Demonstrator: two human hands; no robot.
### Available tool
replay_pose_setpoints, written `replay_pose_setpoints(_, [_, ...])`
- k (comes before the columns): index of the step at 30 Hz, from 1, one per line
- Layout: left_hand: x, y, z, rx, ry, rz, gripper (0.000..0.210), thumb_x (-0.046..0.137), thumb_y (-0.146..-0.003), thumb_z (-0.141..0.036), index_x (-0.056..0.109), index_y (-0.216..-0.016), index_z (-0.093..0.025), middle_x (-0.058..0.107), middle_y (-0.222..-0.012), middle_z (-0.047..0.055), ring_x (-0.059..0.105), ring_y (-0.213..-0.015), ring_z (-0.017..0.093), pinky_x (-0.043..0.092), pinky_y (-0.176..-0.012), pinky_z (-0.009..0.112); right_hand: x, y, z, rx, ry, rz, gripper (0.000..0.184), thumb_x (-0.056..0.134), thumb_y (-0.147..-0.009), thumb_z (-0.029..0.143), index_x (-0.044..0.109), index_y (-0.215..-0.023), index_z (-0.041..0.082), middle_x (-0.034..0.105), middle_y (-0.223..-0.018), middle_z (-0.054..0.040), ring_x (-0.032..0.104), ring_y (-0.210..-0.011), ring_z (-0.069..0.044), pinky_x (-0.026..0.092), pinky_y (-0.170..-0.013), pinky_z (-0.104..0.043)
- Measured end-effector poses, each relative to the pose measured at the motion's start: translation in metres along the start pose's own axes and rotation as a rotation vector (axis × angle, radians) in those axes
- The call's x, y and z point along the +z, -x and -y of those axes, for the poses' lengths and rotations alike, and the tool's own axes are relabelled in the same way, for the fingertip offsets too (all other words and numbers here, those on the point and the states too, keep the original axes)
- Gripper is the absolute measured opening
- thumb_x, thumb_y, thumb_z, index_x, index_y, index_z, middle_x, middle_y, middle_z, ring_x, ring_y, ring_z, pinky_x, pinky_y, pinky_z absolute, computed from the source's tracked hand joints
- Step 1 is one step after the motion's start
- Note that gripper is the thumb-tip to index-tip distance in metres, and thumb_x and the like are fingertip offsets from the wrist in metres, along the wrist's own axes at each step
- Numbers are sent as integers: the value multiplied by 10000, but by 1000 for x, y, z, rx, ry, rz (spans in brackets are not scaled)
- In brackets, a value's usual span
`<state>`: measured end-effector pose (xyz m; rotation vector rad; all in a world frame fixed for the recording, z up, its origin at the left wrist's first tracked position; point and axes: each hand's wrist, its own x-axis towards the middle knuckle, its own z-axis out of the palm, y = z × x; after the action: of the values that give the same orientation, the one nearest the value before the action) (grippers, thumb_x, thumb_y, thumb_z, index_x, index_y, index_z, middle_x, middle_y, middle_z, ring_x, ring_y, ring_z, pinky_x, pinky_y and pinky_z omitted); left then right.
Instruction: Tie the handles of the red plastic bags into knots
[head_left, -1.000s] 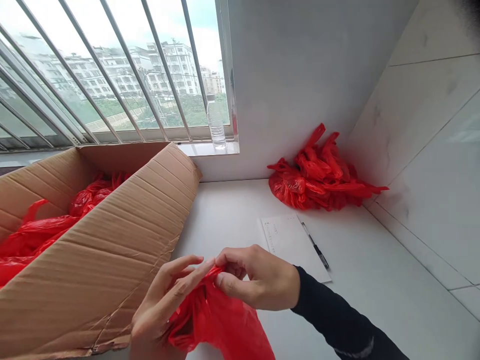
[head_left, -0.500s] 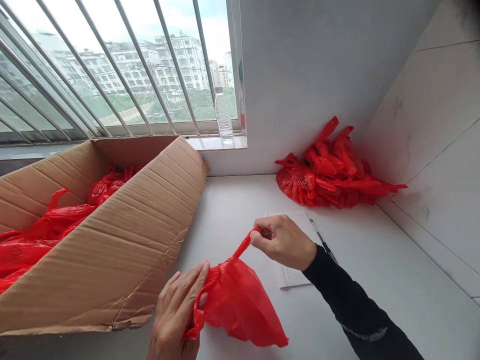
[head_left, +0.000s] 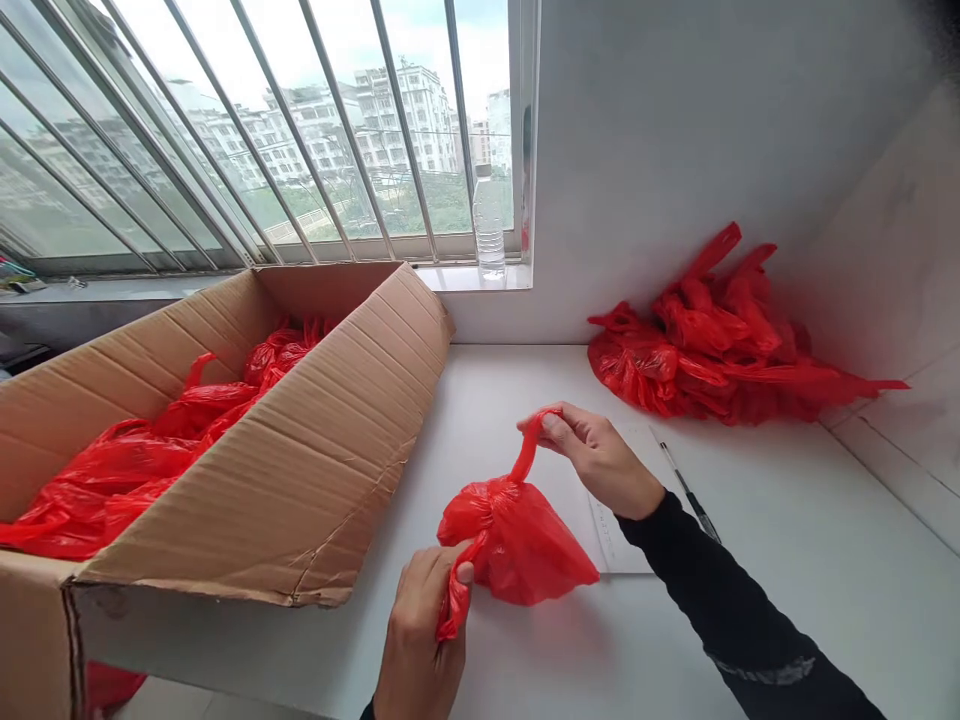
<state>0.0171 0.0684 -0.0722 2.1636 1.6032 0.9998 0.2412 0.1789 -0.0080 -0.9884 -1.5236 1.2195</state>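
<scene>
A red plastic bag (head_left: 525,545), gathered at its neck, hangs low over the white table between my two hands. My right hand (head_left: 600,460) pinches one handle of it and pulls that strip up and to the right. The other handle is gripped by my left hand (head_left: 431,620), thumb pressed against the fingers, at the bag's lower left. The bag's neck looks twisted or knotted between the two handles. What the bag contains, if anything, is hidden.
A cardboard box (head_left: 285,480) with red bags (head_left: 150,460) inside stands at left. More red bags (head_left: 712,350) lie piled against the wall. A notebook (head_left: 619,540) and pen (head_left: 690,490) lie by my right arm. A plastic bottle (head_left: 489,230) stands on the sill below the barred window.
My left hand has shifted from lying over the bag's side to gripping its handle. The bag's neck now shows between my hands. The view has swung left.
</scene>
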Motion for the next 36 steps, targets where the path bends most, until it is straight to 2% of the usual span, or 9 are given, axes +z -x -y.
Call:
replay_pose_setpoints(3, [4,-2,-5,-12,-11,-7,274,388,-1007,-197,532,-775,-217,591,-730,6,558,-695,163,446,-698,278,17,5,0,177,-578,102,267,480,-968,475,544,-922,220,653,-804,-13,628,-766,-158,513,-869,-374])
replay_pose_setpoints(6, [4,2,-1,-8,-36,-20,308,361,-1008,-208,467,-719,-222,548,-685,4,520,-655,166,415,-657,280,25,2,-11,269,-686,74,269,547,-925,484,515,-876,221,411,-598,85,428,-524,-101,519,-710,-320])
replay_pose_setpoints(9, [0,11,7,2,-66,-22,311,366,-1000,-217,447,-699,-225,514,-669,7,479,-643,173,385,-625,291,22,-8,-29,255,-617,-11,292,585,-894,499,491,-854,225,253,-569,122,245,-464,-77,474,-593,-275])
replay_pose_setpoints(12, [-6,15,10,16,-91,-26,289,371,-999,-189,462,-727,-223,521,-696,8,497,-673,173,409,-642,296,17,-14,-40,227,-528,-35,288,529,-925,500,467,-865,226,276,-558,126,266,-452,-76,475,-584,-286])
replay_pose_setpoints(15, [-5,12,6,1,-97,-107,238,381,-1003,-157,548,-1168,-201,582,-1202,110,565,-1115,214,477,-922,355,17,-10,-35,162,-380,-13,279,417,-989,482,468,-900,222,463,-596,75,486,-550,-118,511,-678,-332])
replay_pose_setpoints(18, [8,4,2,98,-170,-66,609,377,-994,-121,163,-1556,-209,198,-1621,139,229,-1491,260,312,-1177,448,27,0,-27,64,-164,-5,303,353,-1025,468,512,-969,217,631,-796,-10,622,-807,-170,508,-824,-375])
replay_pose_setpoints(23, [41,1,19,305,-437,221,801,438,-860,-56,102,-1580,-160,262,-1628,99,190,-1512,273,277,-1210,486,57,17,-42,-78,196,88,311,362,-1037,359,609,-1137,197,667,-1135,-80,597,-1098,-206,440,-1017,-428])
replay_pose_setpoints(27, [52,9,32,306,-495,238,918,455,-726,-26,127,-1576,-137,310,-1603,101,298,-1477,260,300,-1193,478,74,25,-70,-136,386,103,368,346,-1033,306,600,-1265,176,623,-1315,-108,513,-1278,-221,378,-1131,-462])
replay_pose_setpoints(36, [57,17,32,301,-528,207,838,475,-757,-98,234,-1557,-153,271,-1623,71,215,-1508,232,100,-1234,416,84,33,-101,-213,640,40,416,295,-1029,237,541,-1361,191,557,-1423,-78,422,-1388,-203,338,-1188,-468])
